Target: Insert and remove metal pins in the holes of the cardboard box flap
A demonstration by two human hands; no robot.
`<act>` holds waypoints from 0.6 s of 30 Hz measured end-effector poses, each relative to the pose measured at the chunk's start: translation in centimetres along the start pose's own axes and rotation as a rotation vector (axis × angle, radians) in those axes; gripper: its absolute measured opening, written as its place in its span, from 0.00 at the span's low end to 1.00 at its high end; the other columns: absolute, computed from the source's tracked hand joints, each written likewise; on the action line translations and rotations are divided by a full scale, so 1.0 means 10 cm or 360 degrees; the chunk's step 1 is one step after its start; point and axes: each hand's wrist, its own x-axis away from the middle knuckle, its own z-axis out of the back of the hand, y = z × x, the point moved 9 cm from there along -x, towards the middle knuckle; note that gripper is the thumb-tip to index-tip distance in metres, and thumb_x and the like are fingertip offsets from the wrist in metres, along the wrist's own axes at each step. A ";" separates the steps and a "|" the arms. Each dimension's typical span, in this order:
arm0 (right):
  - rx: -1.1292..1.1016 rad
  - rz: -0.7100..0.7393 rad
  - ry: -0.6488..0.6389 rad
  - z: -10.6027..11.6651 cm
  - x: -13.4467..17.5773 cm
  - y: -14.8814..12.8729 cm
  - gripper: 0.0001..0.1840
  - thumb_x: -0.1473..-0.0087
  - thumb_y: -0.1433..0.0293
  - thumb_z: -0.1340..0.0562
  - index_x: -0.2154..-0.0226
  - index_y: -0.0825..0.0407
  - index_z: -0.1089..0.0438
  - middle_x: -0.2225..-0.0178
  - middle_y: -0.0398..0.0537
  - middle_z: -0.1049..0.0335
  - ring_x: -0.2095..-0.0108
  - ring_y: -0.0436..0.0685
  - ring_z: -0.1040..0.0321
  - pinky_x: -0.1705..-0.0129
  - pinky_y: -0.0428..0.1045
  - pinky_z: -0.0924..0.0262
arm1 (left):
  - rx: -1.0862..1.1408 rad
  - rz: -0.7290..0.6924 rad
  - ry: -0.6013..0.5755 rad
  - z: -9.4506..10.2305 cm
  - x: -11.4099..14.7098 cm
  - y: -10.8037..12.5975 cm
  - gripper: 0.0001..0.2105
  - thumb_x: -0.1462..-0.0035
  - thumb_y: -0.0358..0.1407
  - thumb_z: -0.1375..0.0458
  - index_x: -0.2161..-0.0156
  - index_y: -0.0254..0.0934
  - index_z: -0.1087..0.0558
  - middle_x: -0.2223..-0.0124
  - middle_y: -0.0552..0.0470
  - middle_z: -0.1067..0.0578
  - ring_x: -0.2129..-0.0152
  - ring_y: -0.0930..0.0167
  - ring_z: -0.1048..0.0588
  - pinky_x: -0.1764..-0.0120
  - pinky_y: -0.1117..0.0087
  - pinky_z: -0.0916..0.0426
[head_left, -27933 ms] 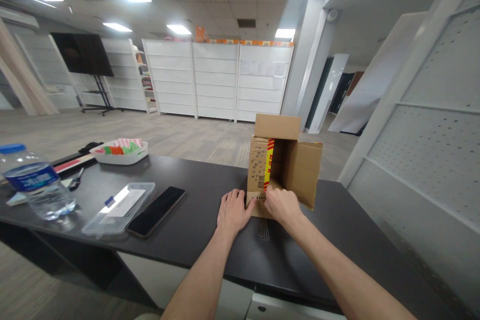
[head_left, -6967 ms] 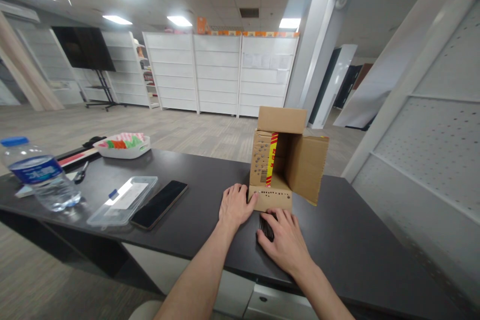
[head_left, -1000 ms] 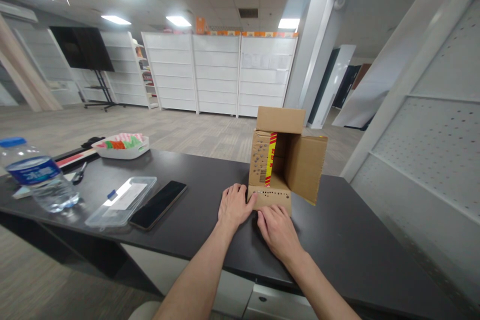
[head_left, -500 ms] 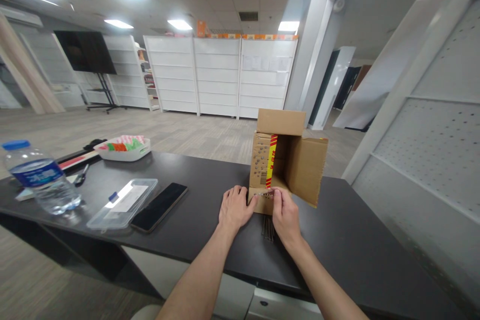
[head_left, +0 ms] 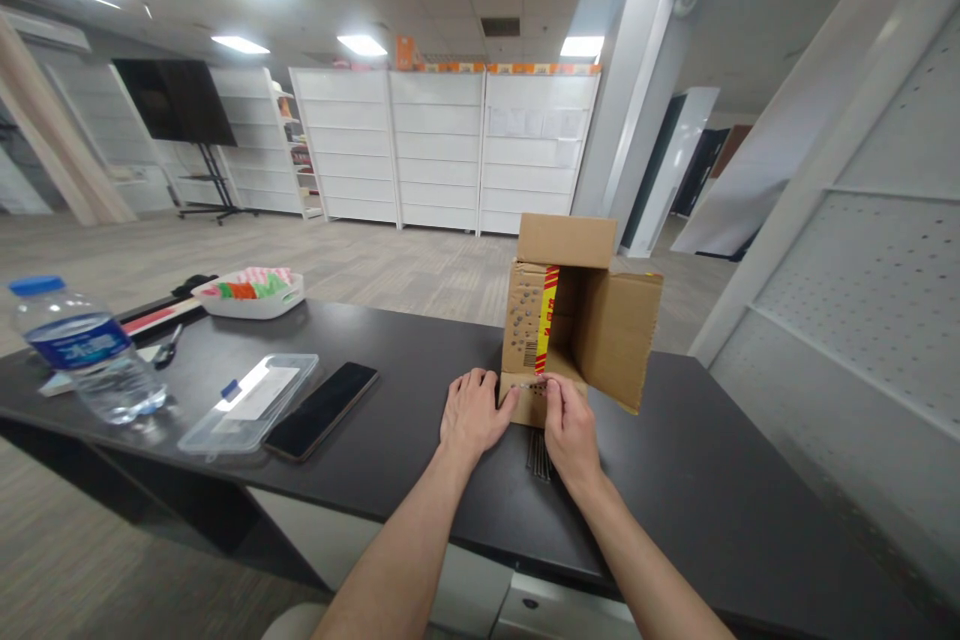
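An open cardboard box (head_left: 619,340) stands on the dark desk, its opening facing me and its flaps spread. My right hand (head_left: 571,425) is closed in a pinch around a thin metal nail (head_left: 532,385), held roughly level over the lower flap (head_left: 529,408), which has small holes. My left hand (head_left: 474,415) lies with fingers stretched out at the box's left corner, its thumb at the flap beside the nail's tip. Round grey heads dot the left flap (head_left: 523,320) beside red-and-yellow tape. Several loose nails (head_left: 538,460) lie on the desk below the flap.
To the left are a black phone (head_left: 322,412), a clear plastic case (head_left: 251,405), a water bottle (head_left: 86,350) and a white basket (head_left: 251,305) with colourful packets. A perforated panel (head_left: 885,300) rises along the right. White shelving (head_left: 439,150) stands behind.
The view has shifted slightly. Both hands keep nearly the same place at the lower flap, with the nail still pinched in the right hand.
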 end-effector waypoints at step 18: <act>0.0249 0.0132 -0.0137 -0.08 0.01 -0.09 0.12 0.38 0.66 0.48 0.61 0.50 0.30 0.62 0.50 0.26 0.60 0.58 0.32 0.56 0.54 0.42 | -0.0032 -0.0007 0.0003 0.00 0.00 0.01 0.19 0.36 0.50 0.56 0.60 0.38 0.30 0.58 0.46 0.27 0.57 0.63 0.29 0.51 0.61 0.39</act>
